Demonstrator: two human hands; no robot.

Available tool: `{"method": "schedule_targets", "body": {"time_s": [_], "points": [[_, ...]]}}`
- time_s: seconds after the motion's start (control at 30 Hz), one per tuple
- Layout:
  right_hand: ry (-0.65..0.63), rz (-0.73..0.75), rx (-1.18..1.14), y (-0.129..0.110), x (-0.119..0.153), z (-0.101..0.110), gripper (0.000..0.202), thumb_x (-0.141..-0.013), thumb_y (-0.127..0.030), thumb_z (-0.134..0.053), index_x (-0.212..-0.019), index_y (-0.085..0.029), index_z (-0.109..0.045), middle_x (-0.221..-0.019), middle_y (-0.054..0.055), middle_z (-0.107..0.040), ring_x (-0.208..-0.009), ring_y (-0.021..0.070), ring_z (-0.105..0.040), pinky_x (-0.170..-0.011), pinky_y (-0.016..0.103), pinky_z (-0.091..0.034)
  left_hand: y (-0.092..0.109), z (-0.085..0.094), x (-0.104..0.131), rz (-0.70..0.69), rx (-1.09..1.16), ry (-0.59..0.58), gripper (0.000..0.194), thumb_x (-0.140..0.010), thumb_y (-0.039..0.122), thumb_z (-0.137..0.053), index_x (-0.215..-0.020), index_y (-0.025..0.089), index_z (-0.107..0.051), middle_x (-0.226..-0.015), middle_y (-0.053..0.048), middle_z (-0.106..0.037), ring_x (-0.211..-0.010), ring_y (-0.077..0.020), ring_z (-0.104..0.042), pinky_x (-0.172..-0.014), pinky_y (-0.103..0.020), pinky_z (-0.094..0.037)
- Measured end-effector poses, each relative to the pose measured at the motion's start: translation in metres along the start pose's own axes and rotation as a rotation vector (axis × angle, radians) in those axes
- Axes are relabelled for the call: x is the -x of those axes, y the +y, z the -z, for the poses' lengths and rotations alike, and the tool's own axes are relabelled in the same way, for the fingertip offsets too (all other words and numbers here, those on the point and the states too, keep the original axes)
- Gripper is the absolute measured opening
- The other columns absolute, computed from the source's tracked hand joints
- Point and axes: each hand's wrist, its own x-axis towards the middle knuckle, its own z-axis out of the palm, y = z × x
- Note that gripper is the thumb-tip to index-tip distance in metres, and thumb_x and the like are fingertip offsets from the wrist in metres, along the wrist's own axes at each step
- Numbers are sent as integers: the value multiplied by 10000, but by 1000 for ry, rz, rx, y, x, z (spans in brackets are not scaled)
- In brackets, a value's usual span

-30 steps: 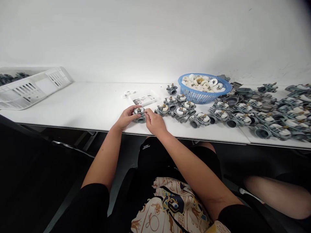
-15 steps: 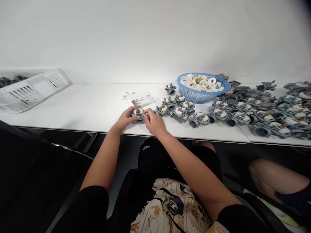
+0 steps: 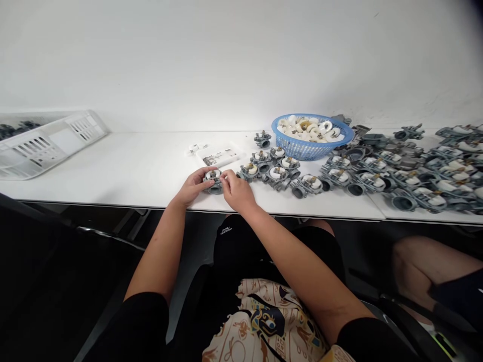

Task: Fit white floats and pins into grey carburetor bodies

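Observation:
Near the table's front edge, my left hand is wrapped round the left side of a grey metal carburetor body with a white float on top. My right hand touches its right side, thumb and fingers pinched together; whatever lies between the fingertips is too small to make out. Just behind the hands lies a white tray holding small dark pins. A small clear bag with white parts rests left of the tray.
A blue basket of white floats stands at the back right. Several similar carburetor bodies spread over the right side of the table. A white slotted crate leans at the far left. Another person's bare leg shows at lower right.
The view has shifted slightly. Both hands remain at the same carburetor body, with the right fingertips moved only a little. The other person's leg at lower right has shifted.

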Motion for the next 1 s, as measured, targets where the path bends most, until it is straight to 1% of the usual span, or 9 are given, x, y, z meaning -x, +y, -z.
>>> {"method": "schedule_targets", "body": {"time_s": [0.1,0.27,0.37,0.57,0.7,0.83,1.0], "points": [[-8,12,3,0,-1,0,223,-1050,-317,-373,-1112,-209,-557,-783,19,-665,-684,217,-598,-596,276,-266,0,0,0,-4,13,-1,521,-742,352,-864,-1222,222,-706,-1154,-54,-666,-1069,-214,-608,-937,-328,-487],[28,38,-34,2,-2,-1,216,-1030,-323,-415,-1095,-210,-588,-746,2,-636,-646,195,-572,-608,265,-284,1,0,1,-27,3,-2,513,-752,343,-861,-1228,226,-708,-1165,-54,-667,-1080,-209,-607,-921,-306,-499],[49,34,-72,2,-3,-1,210,-1019,-326,-444,-1067,-210,-612,-713,-8,-617,-622,184,-553,-616,263,-305,1,0,1,-19,-7,-1,525,-759,350,-854,-1241,214,-699,-1185,-66,-665,-1095,-224,-611,-929,-319,-502],[112,23,-82,0,-2,-1,195,-1007,-334,-501,-1028,-212,-650,-685,-13,-588,-627,170,-548,-625,260,-327,0,0,1,-41,22,25,576,-726,335,-876,-1251,214,-671,-1319,-85,-638,-1196,-253,-581,-999,-348,-483],[152,-19,-157,2,-3,-2,189,-991,-350,-531,-976,-197,-642,-647,-27,-547,-604,153,-531,-601,248,-322,-2,1,1,-22,30,0,560,-745,339,-864,-1253,213,-666,-1275,-82,-643,-1155,-246,-596,-953,-340,-494],[152,-14,-217,4,-4,-2,191,-975,-346,-547,-972,-194,-663,-608,-48,-503,-571,137,-503,-597,244,-325,-2,1,1,-16,38,-20,550,-757,342,-857,-1255,212,-661,-1252,-76,-643,-1129,-234,-603,-933,-328,-491],[139,2,-224,4,-4,-2,222,-966,-347,-542,-994,-190,-696,-601,-46,-506,-565,136,-494,-605,246,-340,-4,2,1,-13,37,22,574,-728,332,-876,-1247,218,-658,-1285,-73,-637,-1172,-238,-582,-959,-329,-471]]}}
